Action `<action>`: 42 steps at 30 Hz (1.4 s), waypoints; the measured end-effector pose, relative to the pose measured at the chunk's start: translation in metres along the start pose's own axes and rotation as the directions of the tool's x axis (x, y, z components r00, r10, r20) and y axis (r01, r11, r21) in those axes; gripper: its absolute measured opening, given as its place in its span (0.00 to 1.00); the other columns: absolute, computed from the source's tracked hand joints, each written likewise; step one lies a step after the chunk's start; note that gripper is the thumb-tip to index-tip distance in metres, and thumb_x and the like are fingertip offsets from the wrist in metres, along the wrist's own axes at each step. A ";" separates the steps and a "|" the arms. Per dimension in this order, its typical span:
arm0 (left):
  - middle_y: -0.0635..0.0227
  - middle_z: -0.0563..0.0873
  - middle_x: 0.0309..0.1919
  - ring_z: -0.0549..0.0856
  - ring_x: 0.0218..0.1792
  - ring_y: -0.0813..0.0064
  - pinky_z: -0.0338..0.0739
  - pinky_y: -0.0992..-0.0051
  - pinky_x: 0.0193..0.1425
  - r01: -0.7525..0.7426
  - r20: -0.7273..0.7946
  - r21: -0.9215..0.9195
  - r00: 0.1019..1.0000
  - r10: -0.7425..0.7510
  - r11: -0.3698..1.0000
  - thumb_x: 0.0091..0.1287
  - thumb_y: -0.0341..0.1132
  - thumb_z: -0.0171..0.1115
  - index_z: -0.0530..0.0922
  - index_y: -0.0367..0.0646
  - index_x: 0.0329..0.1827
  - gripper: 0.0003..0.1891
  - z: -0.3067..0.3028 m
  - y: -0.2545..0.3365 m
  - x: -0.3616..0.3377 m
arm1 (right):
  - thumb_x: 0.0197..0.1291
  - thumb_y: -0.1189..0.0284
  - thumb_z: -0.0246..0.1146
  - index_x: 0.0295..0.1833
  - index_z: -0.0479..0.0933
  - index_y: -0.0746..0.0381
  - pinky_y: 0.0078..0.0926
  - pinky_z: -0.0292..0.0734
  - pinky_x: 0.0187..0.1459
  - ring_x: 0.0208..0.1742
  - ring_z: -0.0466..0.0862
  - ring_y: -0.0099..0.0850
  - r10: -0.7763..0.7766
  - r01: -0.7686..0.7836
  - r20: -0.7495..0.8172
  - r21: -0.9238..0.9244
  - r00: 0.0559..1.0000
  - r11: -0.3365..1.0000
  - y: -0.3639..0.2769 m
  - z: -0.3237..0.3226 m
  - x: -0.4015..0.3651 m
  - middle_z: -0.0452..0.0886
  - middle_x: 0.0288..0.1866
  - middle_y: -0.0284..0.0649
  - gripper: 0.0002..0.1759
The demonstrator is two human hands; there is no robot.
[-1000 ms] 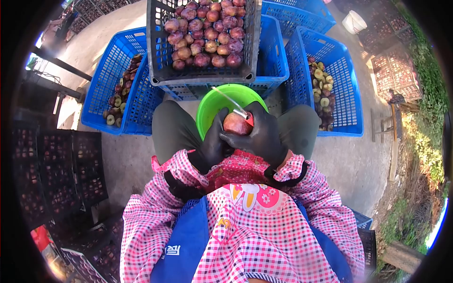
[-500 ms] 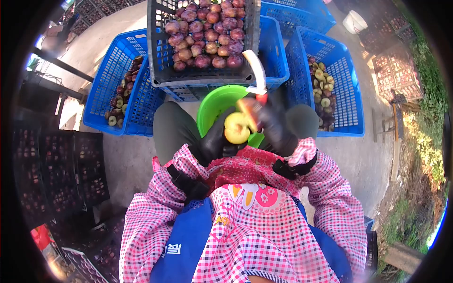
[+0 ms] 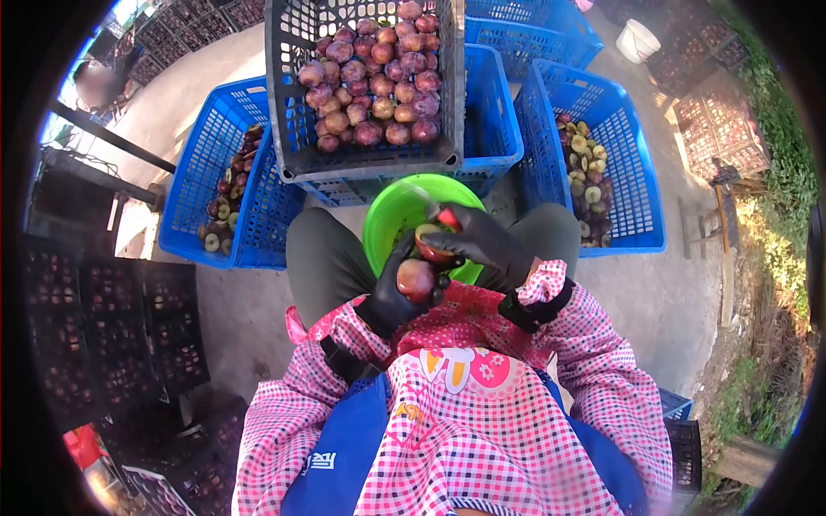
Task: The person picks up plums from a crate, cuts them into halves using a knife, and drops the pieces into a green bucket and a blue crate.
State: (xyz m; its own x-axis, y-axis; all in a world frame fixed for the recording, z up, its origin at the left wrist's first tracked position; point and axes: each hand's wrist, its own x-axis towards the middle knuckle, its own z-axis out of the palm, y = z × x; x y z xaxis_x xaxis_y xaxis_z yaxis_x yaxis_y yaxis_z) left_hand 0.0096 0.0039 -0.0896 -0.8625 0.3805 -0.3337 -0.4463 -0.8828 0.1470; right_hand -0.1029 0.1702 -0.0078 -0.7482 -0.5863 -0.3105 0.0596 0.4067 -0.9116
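Observation:
My left hand [image 3: 391, 291], in a black glove, is closed around a plum half [image 3: 416, 281] with its reddish skin turned up. My right hand [image 3: 490, 245], also in a black glove, grips the red handle of a knife [image 3: 448, 218]; its blade is blurred and points over the bowl. The same hand holds another plum half [image 3: 436, 249], whose pale cut face shows partly. Both hands are close together over my lap, at the near rim of a green bowl [image 3: 375, 211]. Dark bits lie inside the bowl.
Ahead, a black crate [image 3: 284, 159] of whole plums rests on a blue crate [image 3: 508, 142]. Blue crates with cut plums stand at left [image 3: 185, 181] and right [image 3: 641, 189]. Stacked dark crates [image 3: 112, 318] are at far left, and a white bucket [image 3: 637, 41] at back right.
The knife has swung from upright down toward the bowl. Cut yellow flesh faced up in my left hand before; now red skin does. The plum pieces have moved slightly lower in view.

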 end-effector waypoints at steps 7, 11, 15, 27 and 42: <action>0.57 0.87 0.43 0.84 0.33 0.77 0.79 0.78 0.37 0.078 -0.232 0.797 0.955 0.183 0.599 0.80 0.57 0.39 0.71 0.42 0.67 0.29 0.074 0.067 -0.030 | 0.61 0.68 0.72 0.55 0.78 0.65 0.28 0.78 0.53 0.49 0.83 0.25 -0.193 0.211 -0.101 0.208 0.976 0.955 -0.029 -0.034 -0.016 0.85 0.47 0.37 0.20; 0.57 0.87 0.46 0.84 0.44 0.65 0.79 0.67 0.47 0.241 0.230 0.917 0.333 0.914 -0.319 0.72 0.44 0.60 0.80 0.38 0.58 0.20 0.066 0.190 -0.070 | 0.66 0.67 0.68 0.56 0.78 0.68 0.26 0.78 0.52 0.46 0.84 0.28 -0.510 0.208 -0.530 -0.527 0.678 0.824 -0.014 -0.156 -0.044 0.85 0.48 0.41 0.18; 0.53 0.85 0.52 0.85 0.49 0.58 0.79 0.64 0.53 0.353 0.625 0.457 0.526 0.577 -0.817 0.71 0.40 0.61 0.76 0.34 0.62 0.22 0.072 0.231 -0.026 | 0.68 0.64 0.67 0.56 0.79 0.67 0.22 0.77 0.48 0.42 0.81 0.21 -0.295 0.095 -0.809 -0.288 0.508 0.953 -0.011 -0.182 -0.056 0.84 0.42 0.35 0.19; 0.49 0.84 0.52 0.86 0.49 0.49 0.80 0.55 0.54 0.191 -0.088 0.256 0.981 0.174 -0.947 0.67 0.46 0.58 0.77 0.44 0.60 0.22 0.060 0.235 0.173 | 0.66 0.66 0.68 0.51 0.82 0.67 0.23 0.75 0.47 0.41 0.79 0.21 -0.099 0.030 -0.722 -0.109 0.684 0.994 0.061 -0.153 -0.043 0.84 0.41 0.34 0.15; 0.52 0.76 0.66 0.84 0.57 0.56 0.80 0.63 0.61 -0.098 0.392 0.328 0.919 -0.041 0.940 0.74 0.59 0.50 0.67 0.39 0.72 0.35 0.065 0.119 0.031 | 0.76 0.54 0.52 0.62 0.75 0.59 0.16 0.68 0.28 0.28 0.72 0.15 -0.164 0.293 -0.287 0.495 0.944 0.818 -0.025 -0.025 -0.010 0.78 0.34 0.31 0.22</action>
State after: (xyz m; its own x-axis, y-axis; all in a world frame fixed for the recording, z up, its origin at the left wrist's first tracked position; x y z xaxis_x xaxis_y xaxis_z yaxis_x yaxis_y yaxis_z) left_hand -0.0860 -0.0713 -0.0222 -0.8677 0.4943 0.0522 -0.4135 -0.7762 0.4760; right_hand -0.1133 0.1835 0.0254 -0.9056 -0.4190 -0.0663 0.1568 -0.1854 -0.9701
